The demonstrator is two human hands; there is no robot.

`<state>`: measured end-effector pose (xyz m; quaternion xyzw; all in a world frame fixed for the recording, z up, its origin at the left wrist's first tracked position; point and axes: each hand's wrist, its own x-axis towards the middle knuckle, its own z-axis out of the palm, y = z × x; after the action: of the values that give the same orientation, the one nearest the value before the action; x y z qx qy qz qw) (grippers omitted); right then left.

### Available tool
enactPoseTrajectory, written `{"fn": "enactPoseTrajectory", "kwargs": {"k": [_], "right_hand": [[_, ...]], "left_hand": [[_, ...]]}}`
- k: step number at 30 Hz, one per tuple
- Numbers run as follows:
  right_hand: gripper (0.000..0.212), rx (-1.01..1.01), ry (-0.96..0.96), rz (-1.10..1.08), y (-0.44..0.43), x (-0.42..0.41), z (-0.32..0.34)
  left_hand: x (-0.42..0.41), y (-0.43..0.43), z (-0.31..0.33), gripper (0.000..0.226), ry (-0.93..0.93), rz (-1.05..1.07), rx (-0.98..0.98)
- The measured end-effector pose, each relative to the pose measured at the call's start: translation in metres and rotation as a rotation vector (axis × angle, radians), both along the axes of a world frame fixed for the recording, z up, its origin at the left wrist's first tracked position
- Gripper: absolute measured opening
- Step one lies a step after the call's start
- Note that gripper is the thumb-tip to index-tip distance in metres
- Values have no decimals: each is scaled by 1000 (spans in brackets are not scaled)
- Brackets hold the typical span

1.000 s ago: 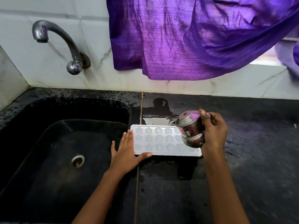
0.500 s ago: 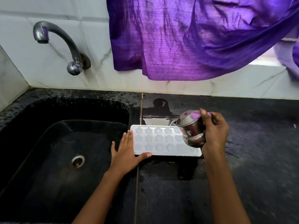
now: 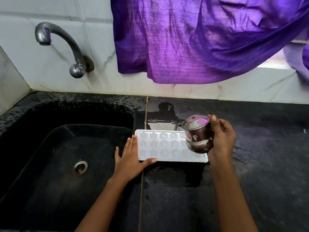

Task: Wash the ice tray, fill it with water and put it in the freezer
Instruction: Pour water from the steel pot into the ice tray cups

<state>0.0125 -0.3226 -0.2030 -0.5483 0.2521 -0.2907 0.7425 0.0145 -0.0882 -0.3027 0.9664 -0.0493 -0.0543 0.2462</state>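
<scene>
A white ice tray (image 3: 164,146) with flower-shaped cells lies flat on the black counter, just right of the sink. My left hand (image 3: 129,160) rests flat against its left end, fingers spread, thumb along the front edge. My right hand (image 3: 222,139) grips a small steel pot (image 3: 198,134) tipped to the left over the tray's right end. A thin stream of water falls from its rim into the back right cells. The pot hides the tray's right cells.
A black sink (image 3: 66,148) with a round drain (image 3: 80,166) takes up the left side. A metal tap (image 3: 66,47) juts from the tiled wall above it. A purple cloth (image 3: 192,39) hangs over the counter. The wet black counter (image 3: 259,164) stretches to the right.
The steel pot has tilted slightly further over the tray's right end. My left hand and the tray have stayed in place.
</scene>
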Motion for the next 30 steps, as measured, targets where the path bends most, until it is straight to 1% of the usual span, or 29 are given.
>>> {"fn": "enactPoseTrajectory", "kwargs": {"k": [8,15,21,30], "right_hand": [[11,13,-12,58,7,5,2],[12,-63,15,76,17,8,3],[14,-122,1,79,21,8,5],[15,-150,-2,97,21,8,7]], "left_hand": [[-1,0,0,114,8,-1,3],[-2,0,2,113,16,-7,-3],[-2,0,3,113,14,-9,-13],[-2,0,3,115,11,-7,-3]]}}
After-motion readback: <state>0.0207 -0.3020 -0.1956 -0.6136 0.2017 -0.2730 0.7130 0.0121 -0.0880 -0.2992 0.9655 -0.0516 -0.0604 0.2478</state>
